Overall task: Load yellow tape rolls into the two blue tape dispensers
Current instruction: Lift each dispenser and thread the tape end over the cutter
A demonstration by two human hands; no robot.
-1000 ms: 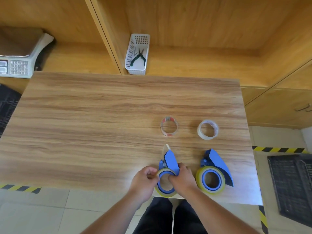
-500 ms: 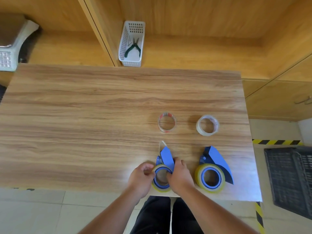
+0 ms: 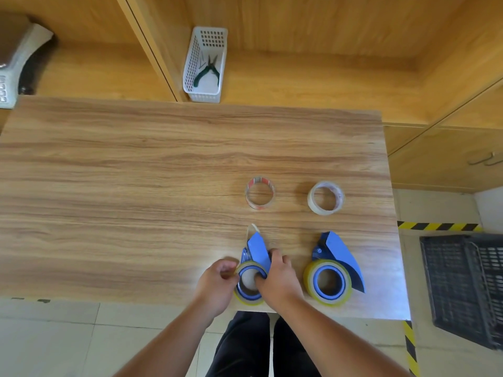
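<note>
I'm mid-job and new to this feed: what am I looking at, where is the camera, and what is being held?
No machine here: a person's two bare hands, filmed from a camera on their head looking down. The left hand and right hand hold the left blue dispenser, with a yellow tape roll on it, at the wooden table's near edge. Beside it lies a second loaded dispenser. Farther back lie two clear rings, seemingly used-up rolls. A white basket with pliers sits on the shelf.

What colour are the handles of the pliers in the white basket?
Dark green, on the pliers in the basket, head view.
</note>
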